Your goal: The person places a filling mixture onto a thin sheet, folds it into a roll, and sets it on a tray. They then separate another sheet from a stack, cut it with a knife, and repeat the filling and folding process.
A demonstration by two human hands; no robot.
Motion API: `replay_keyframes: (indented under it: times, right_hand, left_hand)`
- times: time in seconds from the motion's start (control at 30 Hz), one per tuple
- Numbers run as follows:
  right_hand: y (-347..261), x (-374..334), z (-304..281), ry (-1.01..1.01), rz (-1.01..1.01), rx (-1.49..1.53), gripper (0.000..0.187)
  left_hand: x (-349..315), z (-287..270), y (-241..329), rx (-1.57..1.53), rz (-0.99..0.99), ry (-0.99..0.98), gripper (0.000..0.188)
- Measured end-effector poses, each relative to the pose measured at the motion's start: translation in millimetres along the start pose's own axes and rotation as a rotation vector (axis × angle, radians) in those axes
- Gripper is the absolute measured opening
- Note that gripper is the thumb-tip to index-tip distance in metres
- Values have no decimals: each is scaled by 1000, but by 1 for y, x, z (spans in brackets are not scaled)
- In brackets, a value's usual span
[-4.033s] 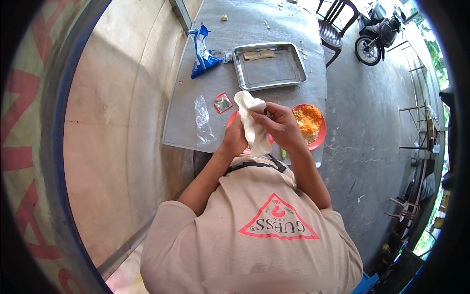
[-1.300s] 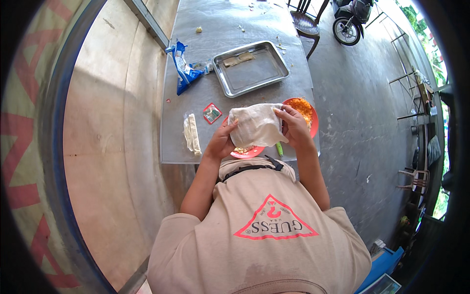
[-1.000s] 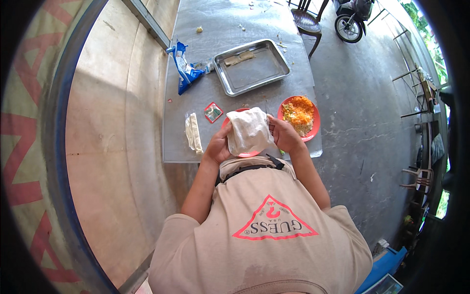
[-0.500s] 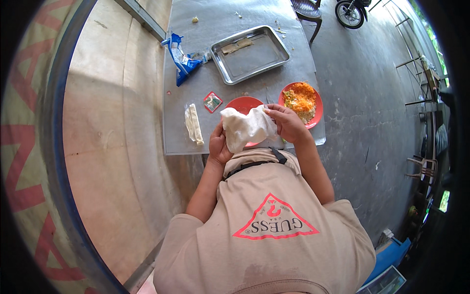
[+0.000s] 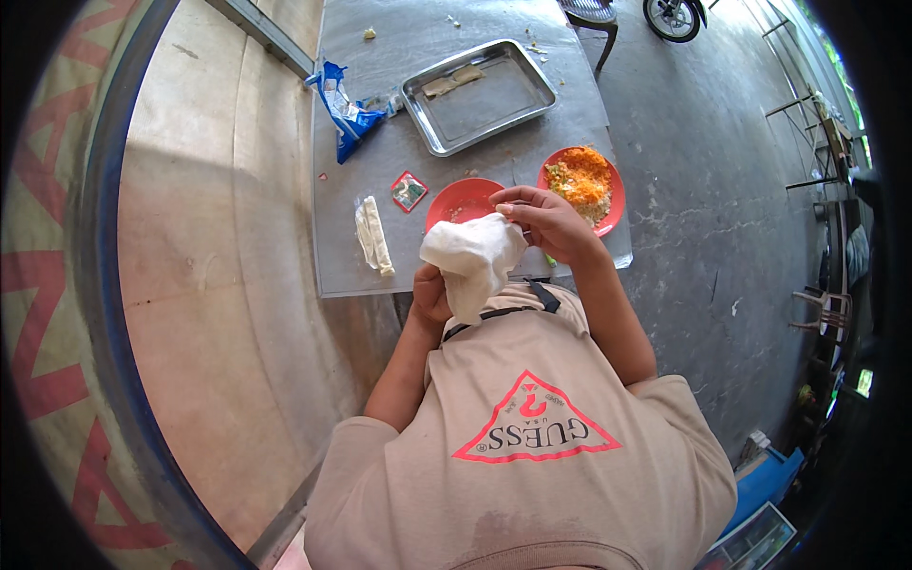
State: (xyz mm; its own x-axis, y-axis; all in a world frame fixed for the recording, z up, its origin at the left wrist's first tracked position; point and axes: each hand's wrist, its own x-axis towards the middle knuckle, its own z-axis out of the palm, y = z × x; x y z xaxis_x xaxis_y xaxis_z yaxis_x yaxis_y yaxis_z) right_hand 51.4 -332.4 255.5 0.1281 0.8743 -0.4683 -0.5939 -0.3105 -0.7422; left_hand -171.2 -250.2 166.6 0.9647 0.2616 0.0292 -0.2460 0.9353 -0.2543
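A thin, limp white spring roll wrapper (image 5: 475,255) hangs between my hands over the table's near edge. My left hand (image 5: 432,293) grips its lower left side, the fingers partly hidden behind the sheet. With thumb and fingertips, my right hand (image 5: 546,223) pinches its upper right corner. Just beyond the wrapper lies a red plate (image 5: 461,198) with a few scraps on it. To the right, a second red plate holds shredded orange carrot and other chopped filling (image 5: 581,185). A pale folded stack of wrappers (image 5: 373,236) rests at the left.
Farther back stands a metal tray (image 5: 489,119) with a flat brownish piece (image 5: 453,81) in it. A blue plastic packet (image 5: 347,119) and a small red-edged packet (image 5: 408,191) lie on the grey table (image 5: 347,204). A wall panel (image 5: 218,237) borders the left side.
The wrapper has gone from stretched wide to drooping, with a fold hanging lower. My right hand has shifted slightly left and up; my left hand still grips its side.
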Motion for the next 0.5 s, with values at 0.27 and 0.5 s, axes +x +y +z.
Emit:
replay_keyframes:
  times: [0.27,0.5]
  right_hand:
    - [20,16,-20,68,33,86,32]
    - [108,40,-89,516,-94,-1109,30]
  left_hand:
    - [8,42,4,434,154,235,52]
    - [3,76,34,748,340,337,40]
